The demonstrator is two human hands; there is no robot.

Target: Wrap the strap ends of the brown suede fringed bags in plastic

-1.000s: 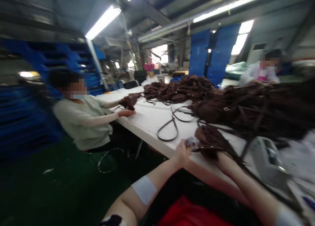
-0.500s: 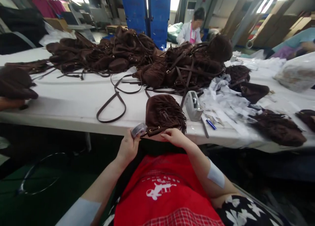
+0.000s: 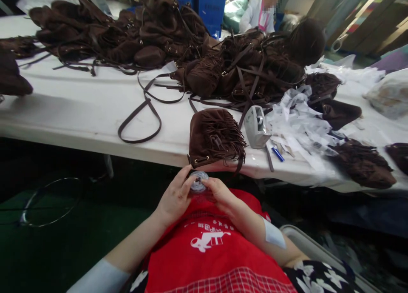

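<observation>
In front of my red apron, below the table's front edge, I hold a roll of clear tape (image 3: 199, 183). My left hand (image 3: 177, 196) is closed on its left side, and one fingertip reaches up by the bag's lower corner. At the roll's right side, my right hand (image 3: 219, 192) pinches it with thumb and fingers. Just beyond lies a dark brown fringed bag (image 3: 207, 133) with gold eyelets, its opening towards me at the table edge. A grey tape dispenser (image 3: 256, 129) stands close to the bag's right side.
A large heap of brown bags (image 3: 153, 42) with straps covers the table's (image 3: 86, 114) far side. Right of the dispenser lie a blue pen (image 3: 278, 154), a thin grey tool (image 3: 269, 159) and crumpled white paper (image 3: 296, 123). A strap loop (image 3: 140, 140) lies left. A person (image 3: 259, 14) is beyond the heap.
The tape roll has moved right and towards me, turning its round face up. My right hand has left the bag's edge and taken hold of the roll. The view has tilted down.
</observation>
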